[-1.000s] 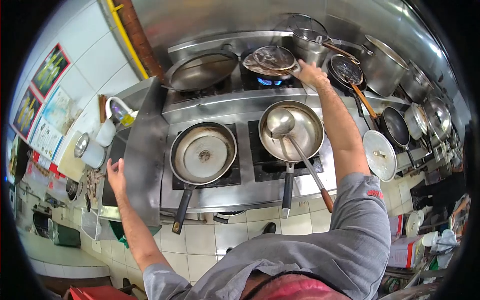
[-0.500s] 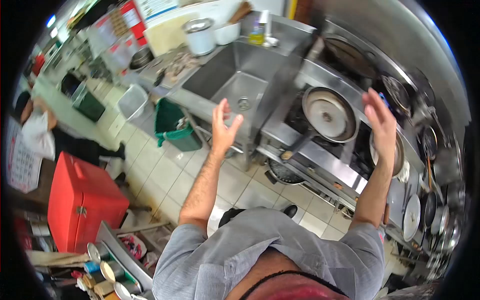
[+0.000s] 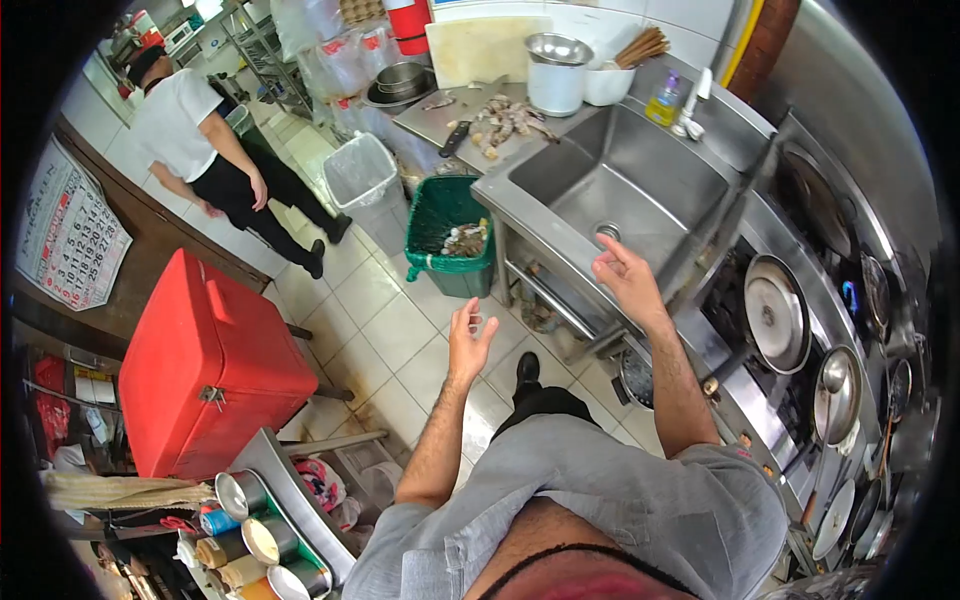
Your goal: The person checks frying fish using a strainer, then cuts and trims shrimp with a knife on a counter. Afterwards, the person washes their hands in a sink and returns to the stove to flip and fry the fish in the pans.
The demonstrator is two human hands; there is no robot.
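My left hand (image 3: 470,342) is held up over the tiled floor, its fingers apart and nothing in it. Just beyond it stands a green bin (image 3: 452,262) with scraps inside. My right hand (image 3: 630,280) is raised in front of the steel sink (image 3: 640,165), fingers spread and holding nothing. On the counter left of the sink lie pale pieces of what looks like raw seafood (image 3: 508,122), with a black-handled knife (image 3: 456,138) beside them. A silver bowl (image 3: 558,50) rests on a white bucket (image 3: 556,88).
A stove (image 3: 715,375) with several pans runs along my right; a blue flame shows at one burner. A large red cooler box (image 3: 200,370) stands to my left. Farther off, another person (image 3: 200,130) is on foot near a white bin (image 3: 362,175).
My view has swung left, toward the sink and green bin and away from the stove. Both hands remain raised and free. The other person now shows more fully, upright at the far left.
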